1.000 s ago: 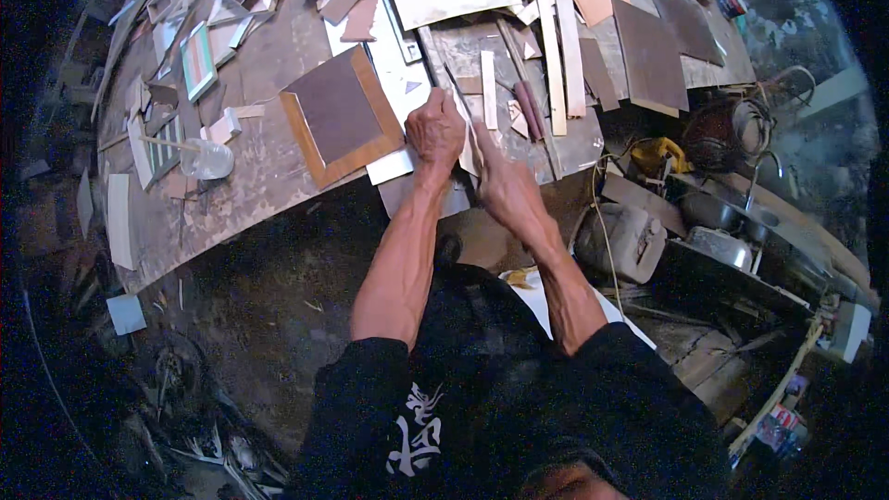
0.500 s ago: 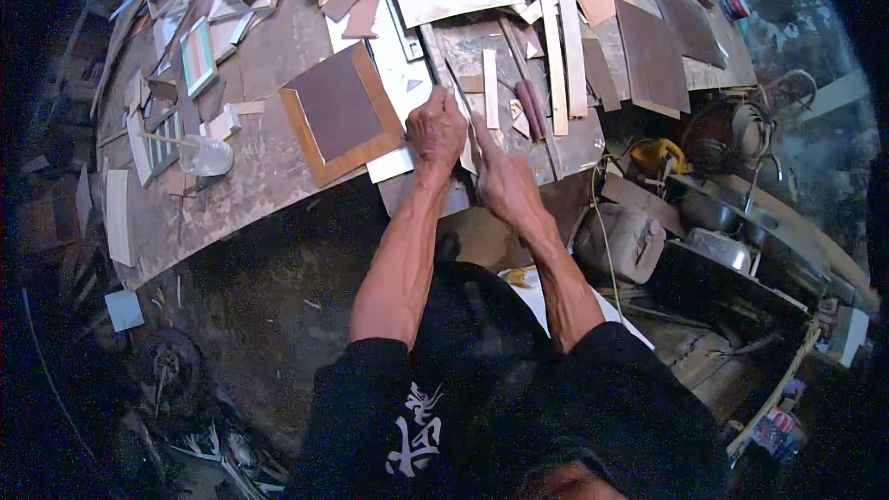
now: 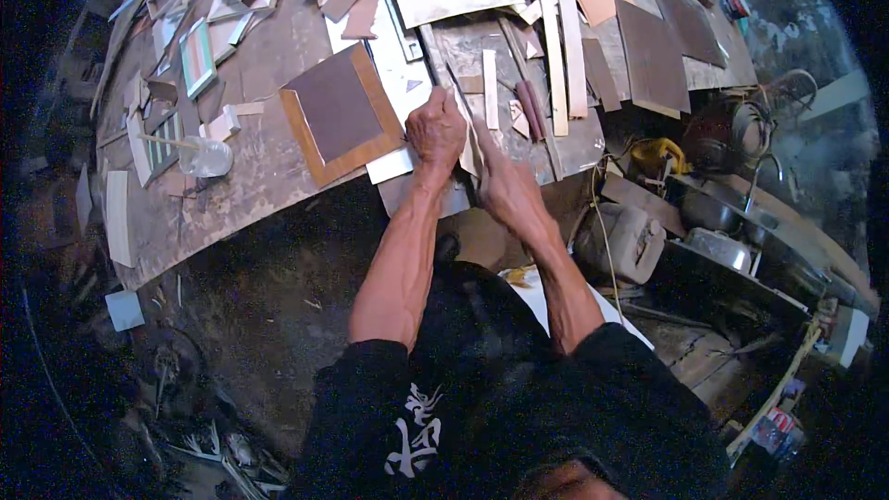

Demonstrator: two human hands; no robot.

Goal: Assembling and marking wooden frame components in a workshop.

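Dark slim tool (image 3: 462,98) slants over the bench's (image 3: 208,220) near edge, lower end hidden in right hand (image 3: 507,187), forefinger straight, other fingers wrapped round; left hand (image 3: 435,133) fisted alongside, anything inside unseen.

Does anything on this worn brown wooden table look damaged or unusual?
The square dark-brown panel left of the person's bare left hand has an orange-brown wooden border along three sides only; its far side appears unbordered, so it looks incomplete.
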